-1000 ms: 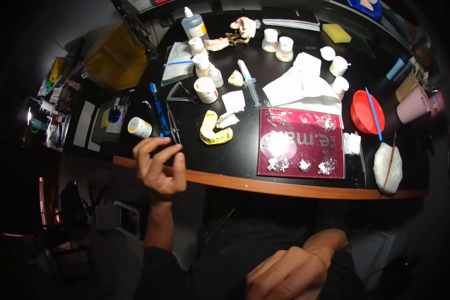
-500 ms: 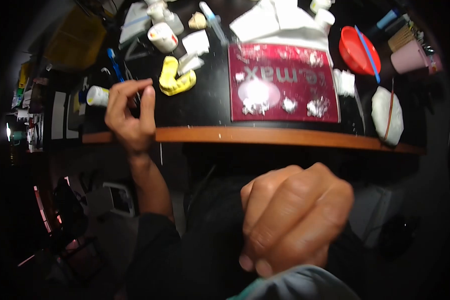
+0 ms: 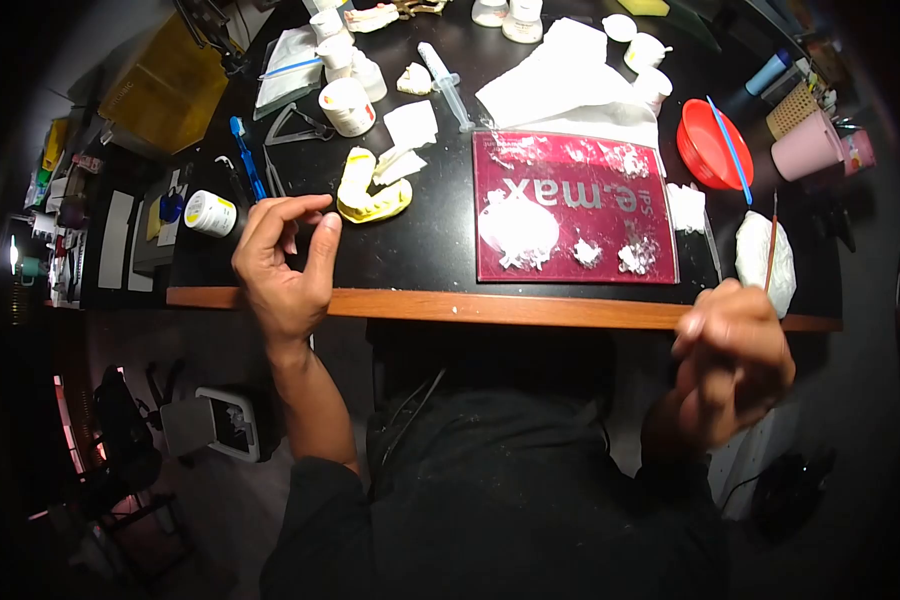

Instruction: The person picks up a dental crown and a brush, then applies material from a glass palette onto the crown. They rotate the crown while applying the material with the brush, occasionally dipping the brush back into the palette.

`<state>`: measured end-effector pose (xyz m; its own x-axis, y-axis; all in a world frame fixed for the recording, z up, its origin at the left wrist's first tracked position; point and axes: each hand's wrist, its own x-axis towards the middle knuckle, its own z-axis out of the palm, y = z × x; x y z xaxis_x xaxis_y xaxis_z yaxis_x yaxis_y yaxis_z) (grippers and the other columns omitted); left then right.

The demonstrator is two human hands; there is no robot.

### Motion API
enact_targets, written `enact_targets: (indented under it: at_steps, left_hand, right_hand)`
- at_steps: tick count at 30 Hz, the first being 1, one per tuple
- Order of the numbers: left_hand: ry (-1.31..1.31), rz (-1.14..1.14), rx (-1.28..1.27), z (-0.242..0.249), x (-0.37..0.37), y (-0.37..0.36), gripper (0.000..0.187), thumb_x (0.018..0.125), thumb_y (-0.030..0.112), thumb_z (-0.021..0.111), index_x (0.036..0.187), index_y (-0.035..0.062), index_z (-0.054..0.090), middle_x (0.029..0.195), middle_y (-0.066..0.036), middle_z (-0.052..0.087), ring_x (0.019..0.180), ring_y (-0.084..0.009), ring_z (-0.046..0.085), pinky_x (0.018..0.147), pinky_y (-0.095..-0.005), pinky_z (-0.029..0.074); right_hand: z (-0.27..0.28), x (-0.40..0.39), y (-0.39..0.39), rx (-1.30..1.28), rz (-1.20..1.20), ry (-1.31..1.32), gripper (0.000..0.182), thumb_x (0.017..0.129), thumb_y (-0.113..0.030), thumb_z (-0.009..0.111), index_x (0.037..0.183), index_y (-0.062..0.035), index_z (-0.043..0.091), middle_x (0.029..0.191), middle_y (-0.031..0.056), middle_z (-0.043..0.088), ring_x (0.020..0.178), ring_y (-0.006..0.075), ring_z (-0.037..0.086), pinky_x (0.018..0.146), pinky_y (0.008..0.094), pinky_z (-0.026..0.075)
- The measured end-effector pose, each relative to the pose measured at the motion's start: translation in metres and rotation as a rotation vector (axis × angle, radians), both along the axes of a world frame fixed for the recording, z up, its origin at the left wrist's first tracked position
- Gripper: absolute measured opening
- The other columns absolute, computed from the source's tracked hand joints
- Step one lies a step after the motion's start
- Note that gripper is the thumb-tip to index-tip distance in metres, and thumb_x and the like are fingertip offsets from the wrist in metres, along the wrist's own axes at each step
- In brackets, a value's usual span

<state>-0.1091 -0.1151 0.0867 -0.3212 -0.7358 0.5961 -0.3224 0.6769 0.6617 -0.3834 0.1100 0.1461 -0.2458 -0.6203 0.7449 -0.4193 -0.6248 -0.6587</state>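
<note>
My left hand [image 3: 290,258] hovers at the desk's front edge, fingers bent, with a gap between thumb and forefinger and nothing held. A yellow dental model [image 3: 372,207], shaped like an arch, lies just beyond its fingertips. My right hand [image 3: 735,365], slightly blurred, is in front of the desk edge with its fingers curled in; I see nothing in it. Just beyond it are a white wrapped pad [image 3: 755,250] and a thin brown-handled brush [image 3: 773,240] lying across it. Between the hands lies a maroon e.max board [image 3: 580,165] bearing piles of white powder [image 3: 519,231].
A red bowl [image 3: 698,160] with a blue stick across it and a pink cup [image 3: 808,145] stand at the right. White tissue [image 3: 550,75] lies behind the board. At the left are white jars [image 3: 347,107], a syringe [image 3: 445,88] and a blue toothbrush [image 3: 248,157].
My right hand has moved from close to the camera out to the right, near the desk edge. The view has shifted, showing more of the desk's back. My left hand keeps its pose.
</note>
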Motion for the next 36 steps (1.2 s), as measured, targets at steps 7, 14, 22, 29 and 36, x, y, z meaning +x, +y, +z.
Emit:
enact_targets:
  at_steps: [7, 14, 22, 29, 36]
  left_hand:
    - [-0.158, 0.033, -0.063, 0.007, -0.003, 0.004, 0.027, 0.077, 0.005, 0.082, 0.102, 0.0042, 0.075, 0.093, -0.003, 0.063, 0.071, -0.0089, 0.049, 0.060, -0.0234, 0.037]
    - [-0.219, 0.047, -0.171, 0.013, -0.011, 0.009, 0.033, 0.067, 0.003, 0.086, 0.099, 0.0037, 0.076, 0.094, -0.009, 0.066, 0.086, -0.0249, 0.062, 0.078, -0.0346, 0.049]
    - [-0.174, 0.038, -0.176, 0.016, -0.010, 0.004, 0.028, 0.070, 0.004, 0.085, 0.096, 0.0035, 0.075, 0.094, -0.010, 0.068, 0.086, -0.0244, 0.063, 0.076, -0.0346, 0.050]
    - [-0.315, -0.135, -0.227, 0.041, -0.040, -0.038, 0.011, 0.081, 0.003, 0.075, 0.092, 0.0031, 0.077, 0.090, -0.010, 0.075, 0.083, -0.0236, 0.065, 0.073, -0.0316, 0.050]
    - [-0.569, -0.295, -0.018, 0.047, -0.062, -0.057, 0.016, 0.075, 0.010, 0.081, 0.089, 0.0029, 0.079, 0.081, -0.014, 0.074, 0.066, -0.0211, 0.065, 0.063, -0.0329, 0.051]
  right_hand:
    - [-0.066, -0.044, 0.007, 0.172, -0.647, -0.084, 0.019, 0.094, 0.013, 0.058, 0.109, 0.0097, 0.068, 0.103, 0.0163, 0.068, 0.094, 0.0190, 0.068, 0.088, 0.0264, 0.053]
    - [-0.073, -0.042, 0.001, 0.132, -0.684, 0.082, 0.016, 0.091, 0.011, 0.060, 0.104, 0.0089, 0.069, 0.095, 0.0163, 0.069, 0.085, 0.0192, 0.068, 0.078, 0.0271, 0.054]
    - [-0.063, -0.040, -0.002, 0.219, -0.633, 0.185, 0.011, 0.089, 0.009, 0.064, 0.098, 0.0057, 0.070, 0.090, 0.0127, 0.070, 0.082, 0.0164, 0.066, 0.072, 0.0254, 0.052]
    - [-0.062, -0.037, -0.005, 0.218, -0.654, 0.207, 0.011, 0.088, 0.008, 0.066, 0.097, 0.0047, 0.071, 0.089, 0.0114, 0.070, 0.079, 0.0155, 0.065, 0.068, 0.0243, 0.050]
    - [-0.064, -0.038, -0.005, 0.179, -0.727, 0.196, 0.012, 0.087, 0.008, 0.067, 0.097, 0.0044, 0.072, 0.087, 0.0107, 0.070, 0.076, 0.0143, 0.064, 0.065, 0.0234, 0.048]
